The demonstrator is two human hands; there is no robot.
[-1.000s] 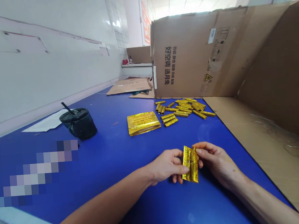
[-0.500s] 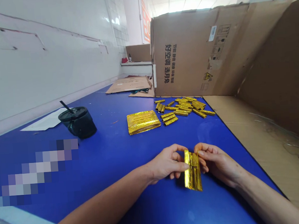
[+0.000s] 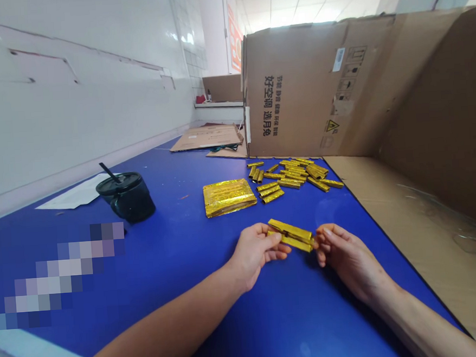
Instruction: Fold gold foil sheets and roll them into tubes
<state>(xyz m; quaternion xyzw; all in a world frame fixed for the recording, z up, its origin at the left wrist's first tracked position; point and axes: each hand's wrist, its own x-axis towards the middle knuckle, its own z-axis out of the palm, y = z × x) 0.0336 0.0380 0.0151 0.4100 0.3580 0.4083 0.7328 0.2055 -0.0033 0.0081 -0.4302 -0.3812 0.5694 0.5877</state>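
A folded gold foil piece [image 3: 293, 235] is held over the blue table by my left hand [image 3: 256, 253], its thumb on top near the left end. My right hand [image 3: 343, 255] is at the foil's right end, fingers curled, with the fingertips touching or very near it. A flat stack of gold foil sheets [image 3: 229, 197] lies beyond my left hand. To the right of that stack, several narrow folded gold strips [image 3: 294, 173] lie in a loose pile, with a smaller group [image 3: 270, 192] closer to me.
A dark lidded mug [image 3: 130, 198] with a handle stands at the left on the blue table [image 3: 176, 232], beside a white paper [image 3: 74, 194]. Flat cardboard [image 3: 206, 137] lies at the back. A large cardboard box [image 3: 305, 92] rises behind the strips and along the right.
The foil piece has turned from upright to nearly crosswise, looks narrower, and sits farther from me. My left hand moved slightly left and away; my right fingers shifted to its end.
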